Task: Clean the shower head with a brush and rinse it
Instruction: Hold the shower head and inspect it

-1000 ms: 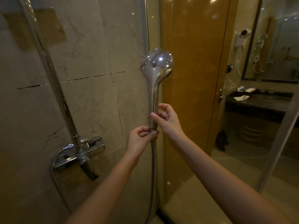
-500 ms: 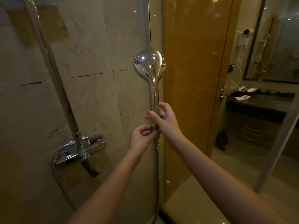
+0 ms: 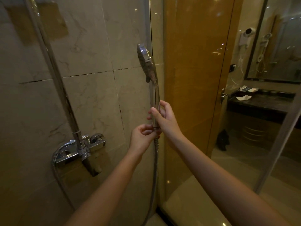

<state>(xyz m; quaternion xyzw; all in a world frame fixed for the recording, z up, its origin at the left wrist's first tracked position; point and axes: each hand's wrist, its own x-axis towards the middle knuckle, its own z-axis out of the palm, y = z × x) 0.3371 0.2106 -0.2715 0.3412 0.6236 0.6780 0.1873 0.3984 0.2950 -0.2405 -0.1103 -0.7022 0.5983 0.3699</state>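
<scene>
Clamped round the lower end of a slim chrome handle is the right grip, its fingers curled about the metal. Just below it, the left grip is pinched on the ribbed collar where a flexible silver metal hose is joined to that handle. The hose is seen hanging down beneath both grips.

Directly above the right grip, the round chrome shower head is held upright and clear of the wall. Its grey nozzle face is turned leftward toward the beige marble tiles and is seen nearly edge-on. Well to the left of the grips and slightly lower, a chrome mixer tap is fixed to the wall, with a chrome riser pipe rising from it. Far to the right, a dark stone counter is visible.

Little of the task is judged to be done. The head is in hand, but no brush is in view, no water is seen running, and no suds are visible on the nozzle face. Scrubbing and rinsing are both judged to remain.
</scene>
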